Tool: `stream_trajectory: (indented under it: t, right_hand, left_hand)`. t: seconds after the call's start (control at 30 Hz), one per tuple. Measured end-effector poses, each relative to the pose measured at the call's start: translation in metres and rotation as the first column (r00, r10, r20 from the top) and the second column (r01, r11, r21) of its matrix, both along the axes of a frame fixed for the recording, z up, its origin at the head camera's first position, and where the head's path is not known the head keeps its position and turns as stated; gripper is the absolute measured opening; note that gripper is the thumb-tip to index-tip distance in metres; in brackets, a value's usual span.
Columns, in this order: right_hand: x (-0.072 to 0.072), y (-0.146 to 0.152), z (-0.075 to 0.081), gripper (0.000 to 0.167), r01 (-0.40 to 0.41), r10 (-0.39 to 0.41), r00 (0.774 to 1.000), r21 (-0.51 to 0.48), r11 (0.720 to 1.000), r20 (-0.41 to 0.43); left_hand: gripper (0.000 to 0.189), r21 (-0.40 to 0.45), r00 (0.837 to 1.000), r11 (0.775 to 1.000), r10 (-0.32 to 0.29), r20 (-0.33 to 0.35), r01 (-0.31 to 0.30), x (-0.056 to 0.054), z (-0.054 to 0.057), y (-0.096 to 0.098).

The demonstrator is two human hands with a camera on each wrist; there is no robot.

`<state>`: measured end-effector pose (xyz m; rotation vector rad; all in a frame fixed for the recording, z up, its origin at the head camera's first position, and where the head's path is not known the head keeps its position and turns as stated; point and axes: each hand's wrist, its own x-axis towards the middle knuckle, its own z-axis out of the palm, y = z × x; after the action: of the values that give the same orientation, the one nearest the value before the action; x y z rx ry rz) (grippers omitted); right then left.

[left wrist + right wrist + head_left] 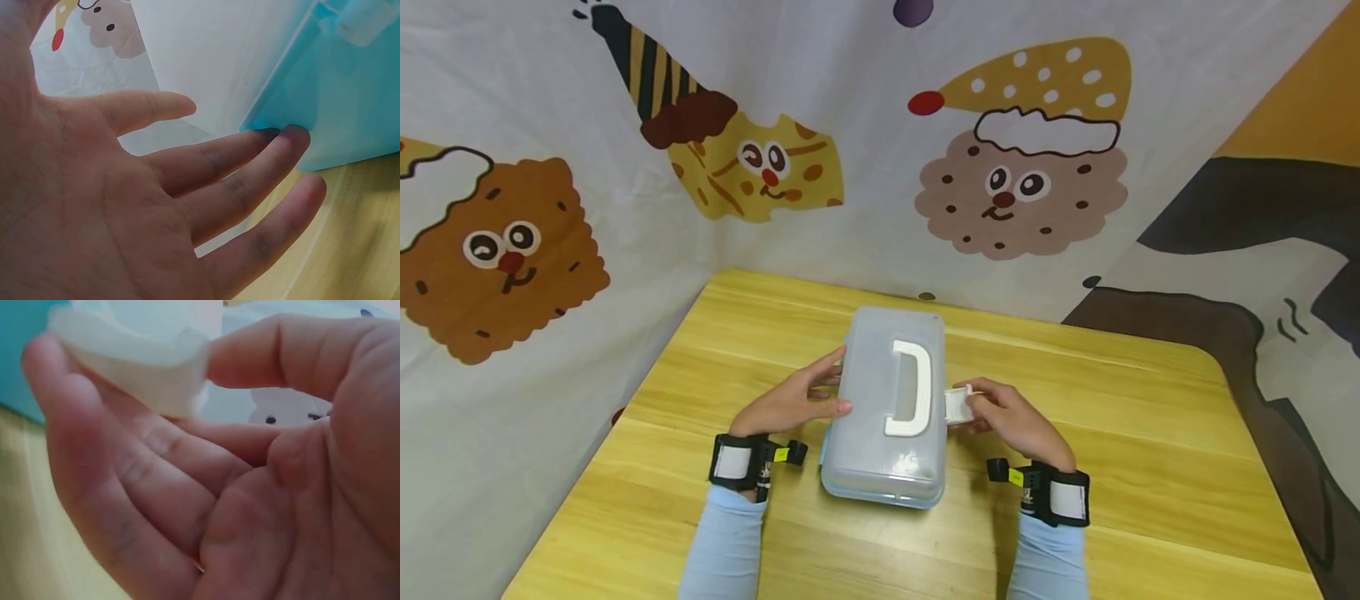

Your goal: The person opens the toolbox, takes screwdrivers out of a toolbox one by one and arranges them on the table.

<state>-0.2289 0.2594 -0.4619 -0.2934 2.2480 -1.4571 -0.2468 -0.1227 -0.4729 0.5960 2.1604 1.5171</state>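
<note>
A plastic storage box (872, 383) with a clear lid, a white carrying handle (924, 392) and a light blue base (362, 106) stands on the table. My left hand (793, 400) rests against its left side, thumb at the lid's edge. In the left wrist view the fingers are nearly straight, some tips touching the blue wall. On the right side a white latch (958, 405) sticks out from the box. My right hand (1011, 417) pinches this latch between thumb and curled fingers; the right wrist view shows the latch (137, 369) close up.
The box stands on a wood-grain table (1150, 467) with a rounded far right corner. Behind and to the left hangs a white cloth (865, 208) printed with cartoon biscuits and cheese. Each wrist wears a black strap (1060, 497) with a small camera.
</note>
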Motion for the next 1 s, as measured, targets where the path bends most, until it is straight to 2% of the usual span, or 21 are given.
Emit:
stream_trajectory:
  t: [0.1, 0.37, 0.5, 0.6, 0.73, 0.8, 1.0]
  right_hand:
    - [-0.001, 0.008, -0.004, 0.043, 0.005, -0.005, 1.0, 0.01, 1.0, -0.004]
    - [-0.005, 0.015, -0.02, 0.03, 0.105, -0.091, 0.992, 0.162, 0.981, -0.091]
    - [-0.009, 0.008, -0.027, 0.032, 0.127, -0.117, 0.99, 0.145, 0.981, -0.073]
    - [-0.009, 0.002, -0.029, 0.034, 0.141, -0.141, 0.99, 0.1, 0.985, -0.013]
    - [-0.008, -0.004, -0.027, 0.037, 0.095, -0.097, 0.994, 0.04, 0.995, 0.05]
    - [-0.008, -0.007, -0.025, 0.039, 0.05, -0.051, 0.997, 0.013, 0.999, 0.06]
    - [-0.006, -0.023, -0.016, 0.04, -0.032, 0.032, 0.999, 0.044, 0.999, 0.014]
  left_hand:
    - [0.099, 0.001, 1.0, 1.0, -0.002, -0.001, 0.002, 0.0, 0.001, 0.0]
    - [0.099, 0.006, 1.0, 1.0, -0.003, 0.01, 0.003, 0.0, 0.0, -0.001]
    - [0.099, 0.007, 1.0, 1.0, 0.001, 0.021, -0.001, 0.001, 0.0, -0.001]
    - [0.098, 0.006, 1.0, 1.0, 0.001, 0.028, -0.001, 0.001, -0.001, -0.001]
    - [0.098, 0.009, 1.0, 1.0, -0.001, 0.03, 0.0, 0.001, -0.001, -0.001]
    - [0.098, 0.01, 1.0, 1.0, -0.001, 0.027, 0.0, 0.001, -0.001, -0.001]
    - [0.098, 0.008, 1.0, 1.0, 0.001, 0.017, -0.001, 0.001, 0.0, -0.001]
